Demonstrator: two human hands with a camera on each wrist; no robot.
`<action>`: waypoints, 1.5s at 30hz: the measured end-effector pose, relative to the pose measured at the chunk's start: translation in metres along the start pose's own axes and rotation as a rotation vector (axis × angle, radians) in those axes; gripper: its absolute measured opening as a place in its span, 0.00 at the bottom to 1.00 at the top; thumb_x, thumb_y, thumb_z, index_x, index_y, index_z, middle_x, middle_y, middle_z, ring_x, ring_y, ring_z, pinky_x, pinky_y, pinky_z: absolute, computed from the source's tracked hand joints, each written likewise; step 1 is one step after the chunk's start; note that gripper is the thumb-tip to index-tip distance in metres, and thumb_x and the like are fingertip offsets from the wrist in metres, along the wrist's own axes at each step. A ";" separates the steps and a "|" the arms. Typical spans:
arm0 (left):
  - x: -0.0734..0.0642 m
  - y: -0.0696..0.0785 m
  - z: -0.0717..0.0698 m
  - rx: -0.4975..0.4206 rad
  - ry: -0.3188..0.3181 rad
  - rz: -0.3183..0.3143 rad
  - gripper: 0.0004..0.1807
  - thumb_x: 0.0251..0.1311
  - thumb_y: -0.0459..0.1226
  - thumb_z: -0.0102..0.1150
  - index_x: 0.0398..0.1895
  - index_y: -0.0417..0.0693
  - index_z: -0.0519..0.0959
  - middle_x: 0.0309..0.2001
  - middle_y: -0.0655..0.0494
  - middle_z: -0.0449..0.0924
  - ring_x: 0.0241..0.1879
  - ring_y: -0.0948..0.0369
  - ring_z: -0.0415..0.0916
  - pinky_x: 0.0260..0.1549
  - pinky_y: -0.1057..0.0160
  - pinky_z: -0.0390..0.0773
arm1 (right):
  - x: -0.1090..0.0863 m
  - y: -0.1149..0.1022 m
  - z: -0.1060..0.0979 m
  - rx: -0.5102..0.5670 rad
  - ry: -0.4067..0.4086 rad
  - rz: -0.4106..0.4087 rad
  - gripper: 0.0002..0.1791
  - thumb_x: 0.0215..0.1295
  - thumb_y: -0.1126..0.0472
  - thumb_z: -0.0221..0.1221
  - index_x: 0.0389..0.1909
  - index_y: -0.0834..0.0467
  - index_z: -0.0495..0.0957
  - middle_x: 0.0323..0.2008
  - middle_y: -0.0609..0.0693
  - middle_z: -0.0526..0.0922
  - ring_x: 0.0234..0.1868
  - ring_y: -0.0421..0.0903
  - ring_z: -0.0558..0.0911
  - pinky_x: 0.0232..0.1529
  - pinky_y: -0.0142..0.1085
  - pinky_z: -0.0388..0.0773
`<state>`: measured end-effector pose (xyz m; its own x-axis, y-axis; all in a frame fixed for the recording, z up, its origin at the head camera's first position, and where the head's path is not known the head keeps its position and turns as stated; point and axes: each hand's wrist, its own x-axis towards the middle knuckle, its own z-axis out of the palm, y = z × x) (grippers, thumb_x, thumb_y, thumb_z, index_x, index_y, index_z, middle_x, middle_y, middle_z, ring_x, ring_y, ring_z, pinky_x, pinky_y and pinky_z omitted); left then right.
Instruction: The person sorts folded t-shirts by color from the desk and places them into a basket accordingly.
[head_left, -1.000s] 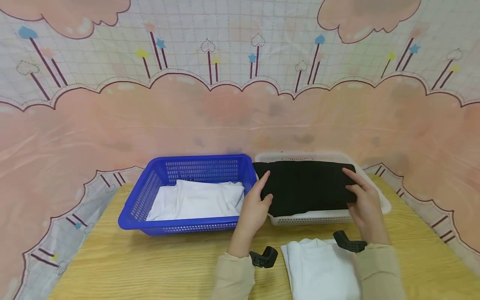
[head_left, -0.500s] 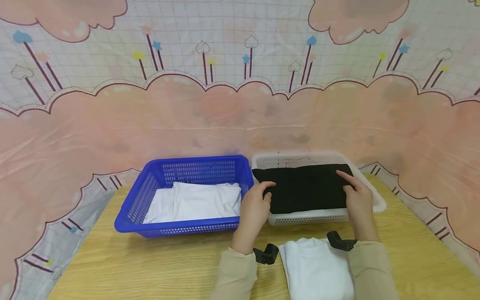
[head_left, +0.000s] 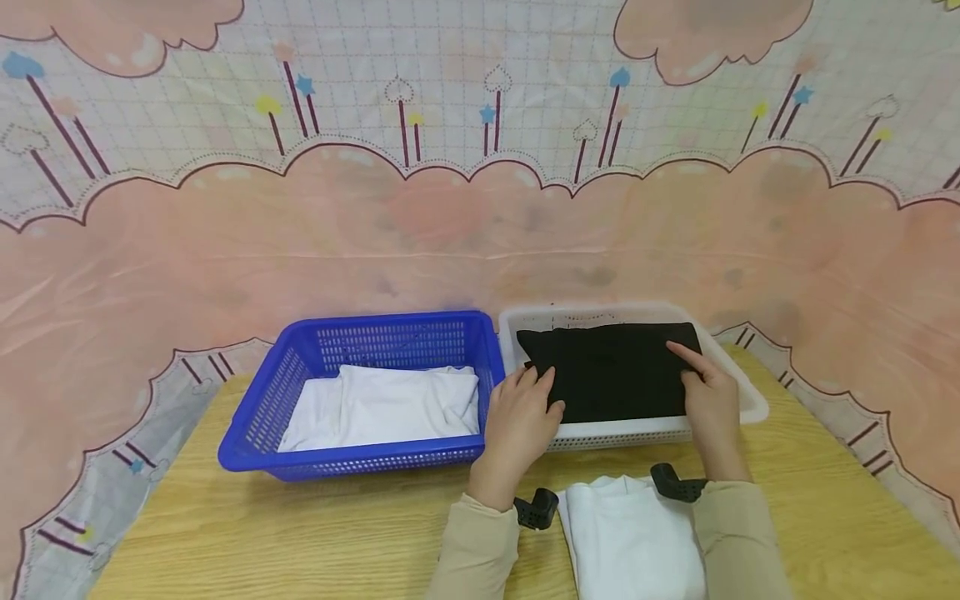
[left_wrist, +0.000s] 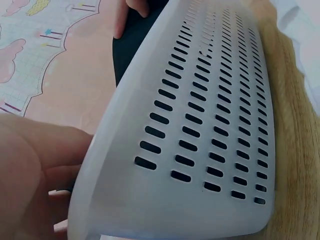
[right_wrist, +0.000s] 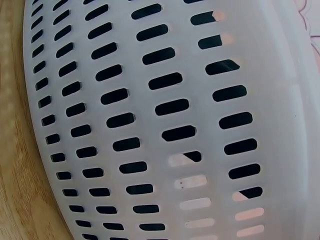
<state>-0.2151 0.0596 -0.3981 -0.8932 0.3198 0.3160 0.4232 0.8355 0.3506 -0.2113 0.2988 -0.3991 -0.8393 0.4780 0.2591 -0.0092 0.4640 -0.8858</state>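
Note:
A folded black cloth (head_left: pixel 611 375) lies in the white plastic basket (head_left: pixel 738 400), with a pointed corner at its far left. My left hand (head_left: pixel 521 421) reaches over the basket's left end, fingertips at the cloth's left edge. In the left wrist view, the fingers (left_wrist: pixel 60 150) of that hand dip behind the basket's rim. My right hand (head_left: pixel 711 408) touches the cloth's right end, its index finger stretched over the top. The right wrist view mostly shows the basket's slotted wall (right_wrist: pixel 150 110), with black cloth and some skin behind the slots.
To the left stands a blue basket (head_left: pixel 251 417) holding folded white cloth (head_left: pixel 397 404). Another folded white cloth (head_left: pixel 630 542) lies on the wooden table (head_left: pixel 315 533), between my forearms. A patterned curtain (head_left: pixel 420 225) hangs behind the baskets.
The black cloth has come down lower into the white basket. My left hand has gone from holding its left end to reaching in beside it; the right hand has lowered a little.

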 end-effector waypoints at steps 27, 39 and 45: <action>-0.001 0.001 0.002 0.103 -0.019 0.003 0.24 0.60 0.52 0.46 0.57 0.51 0.72 0.55 0.52 0.71 0.62 0.55 0.56 0.61 0.53 0.48 | 0.002 0.001 0.000 -0.037 0.006 0.003 0.23 0.68 0.63 0.40 0.59 0.40 0.67 0.63 0.42 0.59 0.45 0.46 0.66 0.30 0.34 0.61; -0.003 0.002 0.004 0.143 0.019 0.019 0.20 0.60 0.50 0.46 0.50 0.52 0.77 0.54 0.52 0.72 0.61 0.55 0.58 0.60 0.52 0.50 | 0.002 0.001 0.001 0.007 0.006 0.018 0.22 0.67 0.64 0.40 0.59 0.45 0.68 0.63 0.43 0.61 0.51 0.44 0.63 0.41 0.36 0.60; -0.002 0.004 0.004 0.110 -0.014 -0.003 0.22 0.60 0.51 0.45 0.52 0.52 0.76 0.62 0.48 0.63 0.63 0.55 0.53 0.61 0.51 0.47 | 0.002 -0.001 -0.001 -0.031 0.017 0.023 0.22 0.67 0.63 0.41 0.59 0.45 0.69 0.62 0.45 0.62 0.32 0.44 0.69 0.21 0.34 0.60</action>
<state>-0.2126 0.0641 -0.4010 -0.8967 0.3234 0.3023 0.4025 0.8799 0.2525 -0.2121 0.3005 -0.3975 -0.8299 0.5010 0.2455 0.0272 0.4759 -0.8791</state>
